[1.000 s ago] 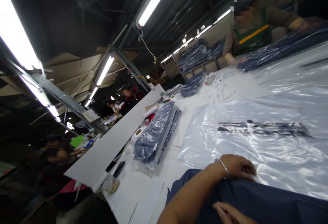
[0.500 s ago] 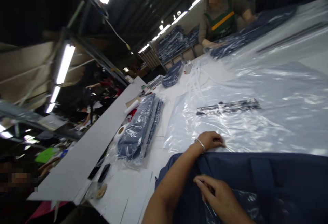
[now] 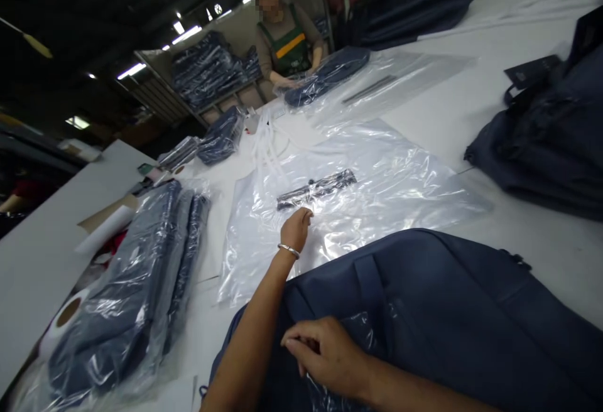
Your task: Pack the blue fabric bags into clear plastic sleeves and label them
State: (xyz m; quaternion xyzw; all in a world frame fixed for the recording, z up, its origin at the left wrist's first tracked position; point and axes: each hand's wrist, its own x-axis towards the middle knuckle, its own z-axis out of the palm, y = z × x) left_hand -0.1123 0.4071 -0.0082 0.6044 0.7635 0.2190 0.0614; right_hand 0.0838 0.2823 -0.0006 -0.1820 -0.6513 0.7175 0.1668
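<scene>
A large navy bag (image 3: 438, 299) with a strap across it lies in front of me. My left hand (image 3: 296, 231), a silver bracelet at its wrist, reaches past the bag's far edge over a stack of clear plastic bags (image 3: 386, 154). Its fingers are curled closed; whatever they grip is hidden. Above the navy bag, my right hand (image 3: 327, 352) has fingers and thumb pinched together, their contents too small to make out. Below that hand, a clear plastic wrapping (image 3: 362, 327) shows on the bag. A dark plastic-wrapped strip (image 3: 316, 189) lies on the stack, just beyond my left fingers.
Plastic-wrapped navy bags (image 3: 127, 286) stand at the left beside a white roll (image 3: 70, 314). Another dark bag (image 3: 546, 135) sits on the right. Across the table, a co-worker (image 3: 289, 41) handles a navy bag (image 3: 325, 76) in plastic. White strips (image 3: 266, 148) lie mid-table.
The view has swung right, bringing the dark bag on the right into sight. My left hand has reached farther over the plastic, towards the wrapped strip. My right hand stays pinched above the bag.
</scene>
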